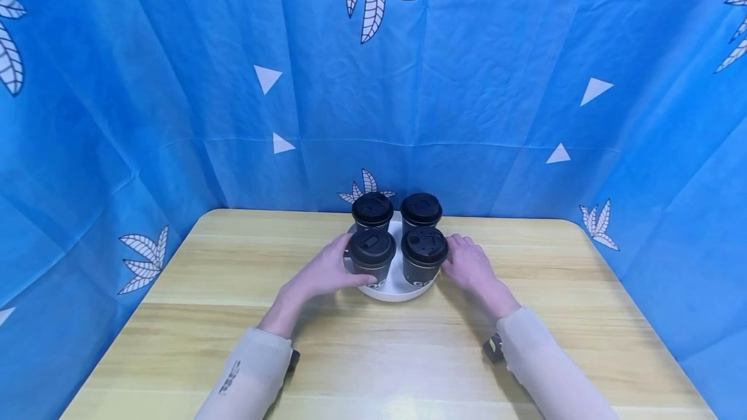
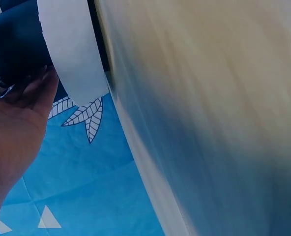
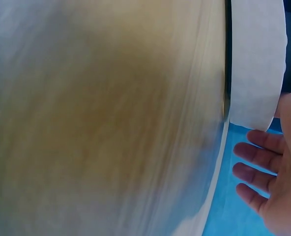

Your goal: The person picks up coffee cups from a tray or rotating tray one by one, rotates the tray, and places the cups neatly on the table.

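Several black paper cups with black lids stand upright in a round white tray [image 1: 397, 288], two at the back and two in front. My left hand [image 1: 327, 269] grips the front left cup [image 1: 373, 250], thumb across its front and fingers round its outer side. In the left wrist view those fingers curl behind the dark cup [image 2: 17, 44], above the tray's white wall [image 2: 72, 46]. My right hand [image 1: 469, 266] is at the right side of the front right cup [image 1: 425, 248]. The right wrist view has its fingers [image 3: 256, 157] spread and loosely straight by the tray wall [image 3: 257, 64].
The tray stands near the back of a light wooden table [image 1: 385, 355]. Close behind it hangs a blue curtain [image 1: 490, 83] with white leaves and triangles, which also runs along both sides. Behind the front cups are the back left cup [image 1: 372, 208] and back right cup [image 1: 421, 208].
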Available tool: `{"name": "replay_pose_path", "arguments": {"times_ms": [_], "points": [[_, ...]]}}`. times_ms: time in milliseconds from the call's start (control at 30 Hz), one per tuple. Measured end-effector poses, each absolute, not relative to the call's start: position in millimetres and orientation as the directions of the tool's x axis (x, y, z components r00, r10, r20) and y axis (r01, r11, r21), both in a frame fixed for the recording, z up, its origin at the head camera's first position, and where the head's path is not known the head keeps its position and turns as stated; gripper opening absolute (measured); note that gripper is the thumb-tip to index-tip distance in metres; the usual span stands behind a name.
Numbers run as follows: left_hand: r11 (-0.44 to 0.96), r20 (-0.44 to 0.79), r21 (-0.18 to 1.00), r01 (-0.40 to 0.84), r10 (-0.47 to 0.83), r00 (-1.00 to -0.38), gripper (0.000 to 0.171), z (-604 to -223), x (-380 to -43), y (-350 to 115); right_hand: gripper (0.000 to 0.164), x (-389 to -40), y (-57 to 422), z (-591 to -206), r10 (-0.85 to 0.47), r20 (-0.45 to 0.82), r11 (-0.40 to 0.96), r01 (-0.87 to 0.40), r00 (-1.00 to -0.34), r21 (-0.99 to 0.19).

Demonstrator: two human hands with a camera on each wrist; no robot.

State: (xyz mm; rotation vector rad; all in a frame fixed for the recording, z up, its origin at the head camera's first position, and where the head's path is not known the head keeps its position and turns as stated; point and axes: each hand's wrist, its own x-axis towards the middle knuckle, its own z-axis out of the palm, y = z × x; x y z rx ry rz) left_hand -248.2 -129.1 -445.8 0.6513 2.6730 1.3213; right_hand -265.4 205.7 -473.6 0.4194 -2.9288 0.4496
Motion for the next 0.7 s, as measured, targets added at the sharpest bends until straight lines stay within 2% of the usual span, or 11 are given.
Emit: {"name": "replay_pose_path", "arguments": {"times_ms": [300,700], "points": [[0.494,0.134,0.787,0.37,0.448,-0.884,0.086,-447.1,-252.9,-126.2,0.039,-265.2,203.0,-472.3,-0.27,0.18,0.917,-0.309,-0.946,-0.25],[0.458,0.163,0.793,0.401,0.476,-0.864,0.084,-447.5,-254.0,-126.1,0.038,-263.9,201.1,-472.1,-0.272,0.184,0.922,-0.311,-0.945,-0.231]]}}
